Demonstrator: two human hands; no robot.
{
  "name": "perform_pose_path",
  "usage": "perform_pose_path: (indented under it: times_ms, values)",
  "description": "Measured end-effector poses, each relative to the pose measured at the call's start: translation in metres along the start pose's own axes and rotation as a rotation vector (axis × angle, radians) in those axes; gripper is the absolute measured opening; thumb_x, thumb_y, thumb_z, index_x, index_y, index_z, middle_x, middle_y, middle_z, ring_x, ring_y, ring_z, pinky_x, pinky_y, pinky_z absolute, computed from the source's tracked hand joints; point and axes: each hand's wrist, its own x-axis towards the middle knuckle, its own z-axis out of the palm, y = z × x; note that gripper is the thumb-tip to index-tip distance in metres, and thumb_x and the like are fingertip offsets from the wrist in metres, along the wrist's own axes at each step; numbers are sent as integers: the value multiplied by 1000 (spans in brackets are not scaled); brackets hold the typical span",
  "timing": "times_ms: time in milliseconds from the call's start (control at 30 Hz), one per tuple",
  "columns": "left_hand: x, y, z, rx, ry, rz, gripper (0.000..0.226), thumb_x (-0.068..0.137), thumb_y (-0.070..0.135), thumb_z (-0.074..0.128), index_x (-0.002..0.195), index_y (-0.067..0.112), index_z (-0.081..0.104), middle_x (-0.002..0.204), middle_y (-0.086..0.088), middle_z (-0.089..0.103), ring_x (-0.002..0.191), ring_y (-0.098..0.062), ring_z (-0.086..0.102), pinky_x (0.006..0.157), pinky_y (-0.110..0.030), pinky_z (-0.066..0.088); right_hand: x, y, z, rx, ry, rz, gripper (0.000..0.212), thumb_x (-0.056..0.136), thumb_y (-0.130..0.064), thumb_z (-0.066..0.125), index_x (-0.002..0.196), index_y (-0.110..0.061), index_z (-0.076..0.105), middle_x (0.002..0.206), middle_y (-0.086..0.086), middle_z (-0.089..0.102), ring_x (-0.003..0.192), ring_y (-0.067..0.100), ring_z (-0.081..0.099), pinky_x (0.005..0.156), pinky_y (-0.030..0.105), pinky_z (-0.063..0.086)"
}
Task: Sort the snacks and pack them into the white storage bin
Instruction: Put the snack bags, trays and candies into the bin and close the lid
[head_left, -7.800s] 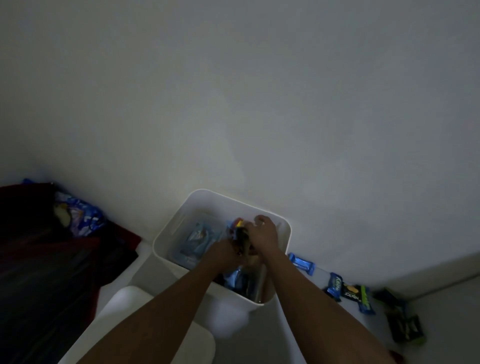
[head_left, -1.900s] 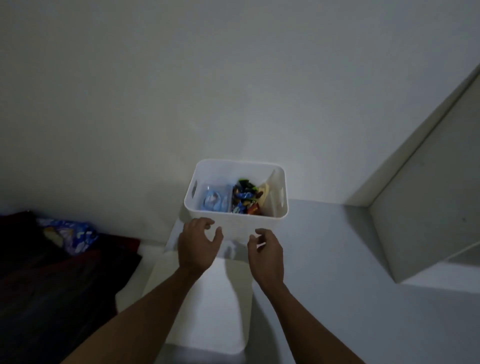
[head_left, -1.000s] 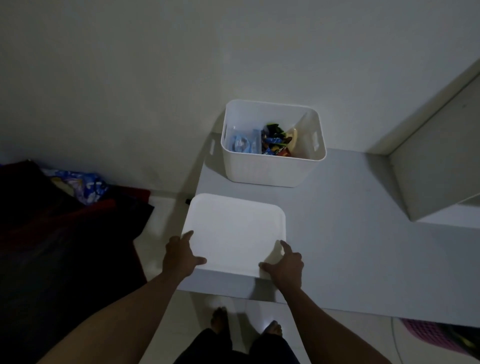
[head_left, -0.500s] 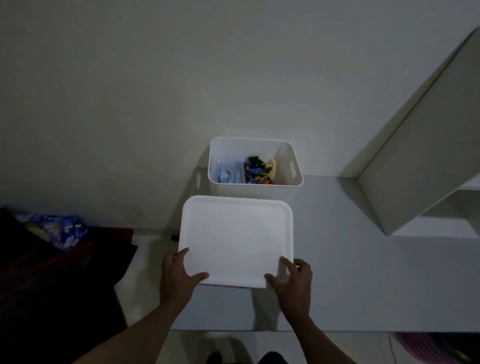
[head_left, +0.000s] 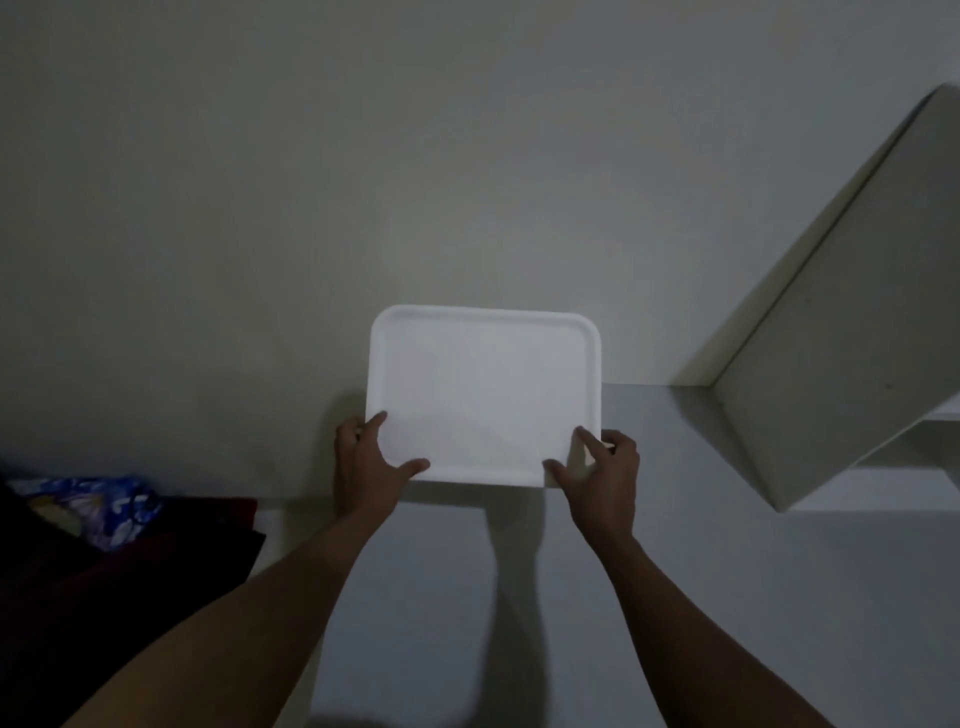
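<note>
A flat white lid (head_left: 483, 389) with rounded corners is held up near the wall, over the spot where the white storage bin stood. It hides the bin and the snacks completely. My left hand (head_left: 366, 462) grips the lid's near left corner, thumb on top. My right hand (head_left: 600, 470) grips the near right corner the same way. Both arms reach forward from the bottom of the view.
The grey table top (head_left: 701, 571) runs to the right below the lid. A pale angled panel (head_left: 841, 322) rises at the right against the wall. At the left lie dark red fabric (head_left: 130, 561) and a blue patterned bag (head_left: 98, 506).
Both hands have lifted the lid off the table and carried it forward. It now covers the bin, which was in plain sight with its snacks half a second ago.
</note>
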Motion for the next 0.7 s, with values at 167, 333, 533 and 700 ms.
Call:
perform_pose_path:
  times_ms: [167,333,533,700]
  values:
    - [47,20,8,54,-72,-19,94,62,35,91,142,13,47,143,-13,34,132,-28,39,108,-37,38,59,-10,7,30,-73,34,65,75,-37,84,131,-15,62,136,6,43,128,22,42,100,31,43]
    - [76,20,16,112,-127,-7,94,62,44,89,140,10,50,141,-18,38,131,-33,37,110,-39,35,96,-4,15,14,-170,82,67,71,-38,86,126,-7,65,130,11,48,123,28,49,97,36,47]
    - [93,22,22,82,-177,-44,94,59,51,88,136,12,53,140,-13,41,131,-27,40,110,-36,35,119,0,17,44,-160,83,66,71,-33,88,123,0,65,127,13,54,117,26,55,90,24,41]
    - [84,20,29,-3,-117,-52,91,53,51,91,130,15,58,134,-6,41,125,-21,47,106,-31,40,128,3,13,133,-35,95,48,77,-23,83,116,-1,68,121,14,65,106,26,62,89,27,46]
